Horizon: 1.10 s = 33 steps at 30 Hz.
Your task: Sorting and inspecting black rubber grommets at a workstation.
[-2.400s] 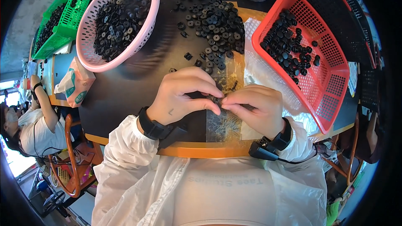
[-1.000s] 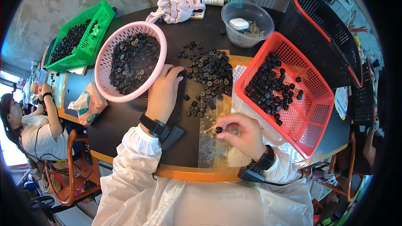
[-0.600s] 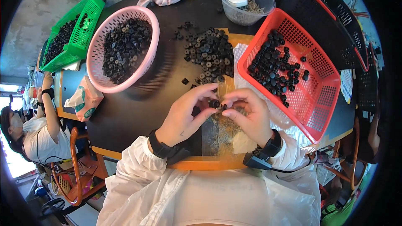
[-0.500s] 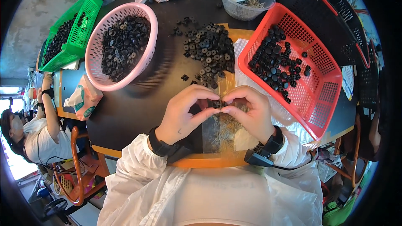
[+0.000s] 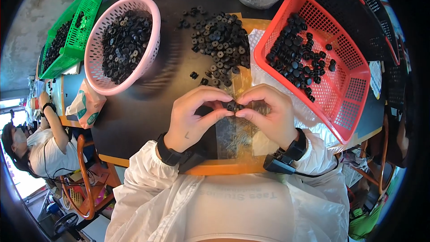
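Observation:
Over the near middle of the table, my left hand (image 5: pixel 188 114) and my right hand (image 5: pixel 274 113) meet at their fingertips. A small round black part (image 5: pixel 232 105) is pinched between the thumb and forefinger of my left hand. My right thumb and forefinger close on its right end, where fingertips hide much of it. Just beyond my hands lies a loose pile of black discs with centre holes (image 5: pixel 219 40). Below the fingertips, thin pin-like pieces (image 5: pixel 244 138) lie scattered on a taped strip near the table's front edge.
To the right stands a red basket (image 5: pixel 348 101) with black knob-like parts; at the left, a pink basket (image 5: pixel 92 65) full of black discs and a green basket (image 5: pixel 78 40). A clear bowl (image 5: pixel 260 1) holds thin pins. A co-worker (image 5: pixel 49 145) sits at the far left.
My fingertips have parted slightly, so more of the small black part shows between them. The whole view has shifted a little, with the baskets and pile higher in the picture.

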Motion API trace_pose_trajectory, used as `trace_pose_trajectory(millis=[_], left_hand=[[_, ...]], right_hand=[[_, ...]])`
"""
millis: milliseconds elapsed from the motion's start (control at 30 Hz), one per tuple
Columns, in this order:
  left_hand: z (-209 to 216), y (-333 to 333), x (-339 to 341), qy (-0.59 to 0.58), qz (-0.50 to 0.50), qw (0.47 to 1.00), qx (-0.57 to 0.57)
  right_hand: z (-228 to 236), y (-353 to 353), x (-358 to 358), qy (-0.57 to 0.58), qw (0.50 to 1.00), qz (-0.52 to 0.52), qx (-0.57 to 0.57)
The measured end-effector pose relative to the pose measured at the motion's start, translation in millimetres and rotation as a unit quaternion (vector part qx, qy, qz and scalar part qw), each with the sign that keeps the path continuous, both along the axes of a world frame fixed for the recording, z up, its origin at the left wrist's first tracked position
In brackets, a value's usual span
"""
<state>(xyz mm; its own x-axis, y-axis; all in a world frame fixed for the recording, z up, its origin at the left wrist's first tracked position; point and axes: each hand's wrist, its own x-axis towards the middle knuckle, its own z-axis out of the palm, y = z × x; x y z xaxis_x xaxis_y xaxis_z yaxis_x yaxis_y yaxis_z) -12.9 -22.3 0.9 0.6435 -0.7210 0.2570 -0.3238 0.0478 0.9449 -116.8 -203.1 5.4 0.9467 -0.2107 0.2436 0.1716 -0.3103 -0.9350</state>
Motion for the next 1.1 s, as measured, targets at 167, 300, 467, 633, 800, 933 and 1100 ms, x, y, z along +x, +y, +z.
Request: trace_pose_trajectory(millis=[167,300,467,633,800,933,1100], left_hand=[[-1.5,-0.7,-1.6,0.033,-0.003,0.999,0.002],[-0.6,-0.5,-2.1,0.021,-0.001,1.0,-0.001],[-0.9,-0.1,-1.5,0.023,-0.004,1.0,0.0],[-3.0,0.9,-2.3,0.028,0.0,1.0,0.008],[-2.2,0.6,-6.2,0.034,0.007,0.999,0.017],[-3.7,1.8,-10.3,0.075,0.007,0.997,0.019],[-6.3,1.4,-11.8,0.109,0.022,0.994,0.0]], right_hand=[[0.2,-0.6,-1.1,0.006,1.0,-0.011,-0.006],[1.9,-0.4,-0.1,0.012,1.0,-0.02,-0.018],[0.7,-0.1,-0.1,0.007,1.0,-0.012,-0.008],[0.0,1.9,0.5,0.006,1.0,-0.013,-0.002],[2.6,-0.3,-0.7,-0.006,1.0,-0.004,-0.008],[2.6,-1.4,-2.1,0.02,0.997,0.022,0.071],[-3.5,0.5,-3.4,0.021,0.981,0.071,0.18]])
